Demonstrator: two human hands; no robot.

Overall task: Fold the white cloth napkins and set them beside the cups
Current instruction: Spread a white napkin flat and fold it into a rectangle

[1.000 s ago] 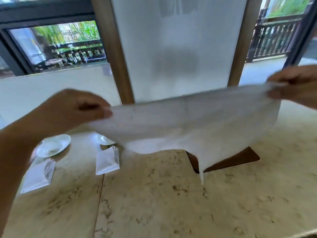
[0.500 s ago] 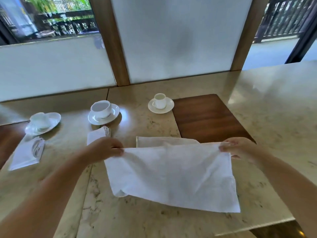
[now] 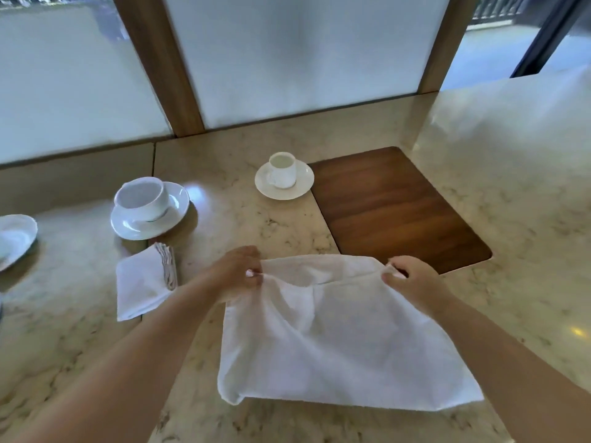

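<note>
Napkin (image 3: 339, 334) — white, creased, far edge pinched by both hands.

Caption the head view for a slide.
Both hands, left and right, pinch a white napkin over the marble table.

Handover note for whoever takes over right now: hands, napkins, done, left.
Left hand and right hand: each pinches a far corner of the open napkin, which lies on the marble table.
Done: a folded napkin with cutlery lies beside the large cup.
Left: fold the held napkin and set it by the small cup.
</note>
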